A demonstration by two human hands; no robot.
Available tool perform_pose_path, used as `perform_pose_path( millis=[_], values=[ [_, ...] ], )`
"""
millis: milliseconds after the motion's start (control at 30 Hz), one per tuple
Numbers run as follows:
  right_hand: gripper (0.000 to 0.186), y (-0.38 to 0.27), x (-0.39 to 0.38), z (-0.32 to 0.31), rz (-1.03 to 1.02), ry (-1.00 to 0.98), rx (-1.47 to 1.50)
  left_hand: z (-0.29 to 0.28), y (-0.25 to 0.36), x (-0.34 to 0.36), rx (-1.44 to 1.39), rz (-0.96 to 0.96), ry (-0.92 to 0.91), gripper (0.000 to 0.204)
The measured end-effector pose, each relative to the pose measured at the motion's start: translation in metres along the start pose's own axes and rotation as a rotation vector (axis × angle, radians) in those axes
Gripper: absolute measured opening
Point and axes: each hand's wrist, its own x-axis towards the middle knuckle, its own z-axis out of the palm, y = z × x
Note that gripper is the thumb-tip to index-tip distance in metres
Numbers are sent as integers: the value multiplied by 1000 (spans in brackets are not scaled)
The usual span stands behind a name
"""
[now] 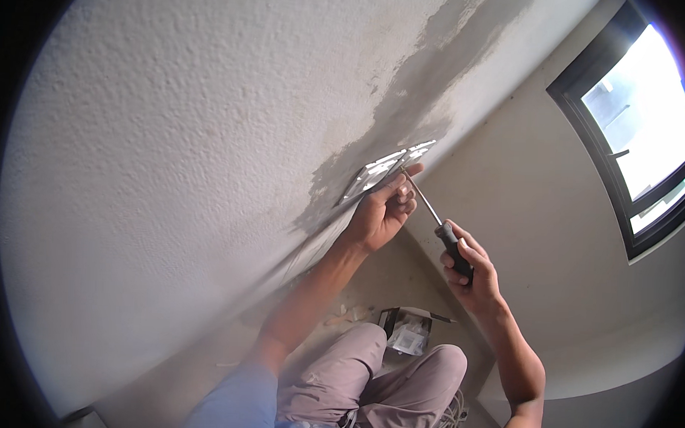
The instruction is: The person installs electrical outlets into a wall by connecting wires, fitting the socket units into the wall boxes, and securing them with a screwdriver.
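My right hand (473, 267) is wrapped round the black handle of a screwdriver (426, 200), whose metal shaft slants up to the left. At its tip, my left hand (388, 208) is closed, with thumb and forefinger pinched close to the shaft's end. Whatever sits between those fingers is too small to make out. Right beside them, two pale, shiny wall plates (378, 168) are set side by side in the wall. The left fingers partly cover the plates' near edge.
Grey patching runs up the rough white wall (172, 132) from the plates. Below, an open box (389, 318) stands on the floor beside a clear plastic packet (410, 338). Coiled cable (448, 421) lies near my right knee. A dark-framed window (623, 178) is at the right.
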Motion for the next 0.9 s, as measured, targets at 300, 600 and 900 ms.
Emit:
perform_pose_path(
  millis=[300,600,900],
  values=[
    [53,-6,-7,5,224,2,292,3,-1,-1,-35,-10,28,40],
    [51,-11,1,-5,243,-41,374,4,0,-4,-3,-10,35,40],
    [43,-14,3,-20,-44,-14,-91,1,-8,2,54,8,81,39]
  ],
)
